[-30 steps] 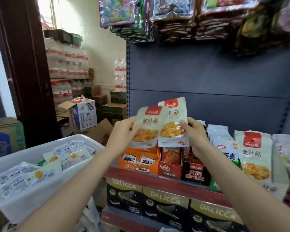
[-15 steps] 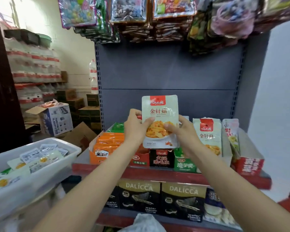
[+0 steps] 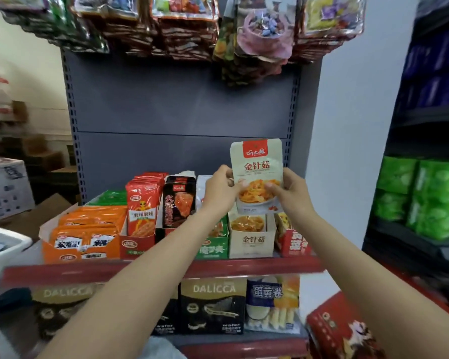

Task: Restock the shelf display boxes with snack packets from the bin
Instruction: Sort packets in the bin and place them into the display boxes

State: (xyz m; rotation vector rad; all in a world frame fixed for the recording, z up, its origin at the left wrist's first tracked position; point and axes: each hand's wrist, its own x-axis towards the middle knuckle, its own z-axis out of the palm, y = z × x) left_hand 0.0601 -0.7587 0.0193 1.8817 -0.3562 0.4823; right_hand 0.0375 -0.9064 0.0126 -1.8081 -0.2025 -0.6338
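Observation:
Both my hands hold a stack of beige snack packets (image 3: 257, 169) with a red label, upright, just above a matching beige display box (image 3: 252, 242) on the red-edged shelf (image 3: 166, 269). My left hand (image 3: 221, 189) pinches the stack's left edge. My right hand (image 3: 290, 194) grips its right edge, thumb on the front. The white bin (image 3: 3, 244) shows at the far left edge, with packets inside mostly out of view.
Orange (image 3: 83, 239), red (image 3: 140, 216), dark (image 3: 178, 203) and green (image 3: 213, 247) display boxes stand left of the beige one, a red box (image 3: 293, 242) right of it. Hanging bags (image 3: 262, 37) crowd overhead. Dalicca boxes (image 3: 213, 304) fill the lower shelf. Green packs (image 3: 436, 198) sit at right.
The two fanned packets were squared into one stack. My hands carried it rightward along the shelf to above the beige box, and my view turned right, leaving the bin mostly out of frame.

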